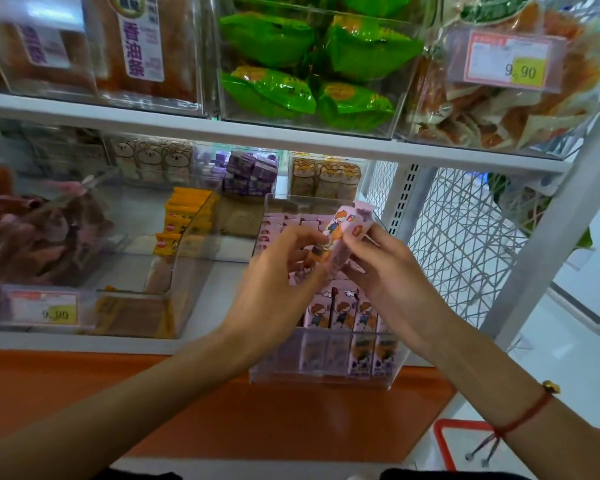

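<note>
Both forearms reach forward, left grip (278, 289) and right grip (392, 282) curled, close together

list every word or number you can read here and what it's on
"香油条": white label on the bread pack, upper shelf
"9.90": upper price tag, yellow patch
"9.90": lower price tag, yellow patch
Too blurred or small to read: both tags' small print, the purple label at far left, the print on the pink packet
</note>
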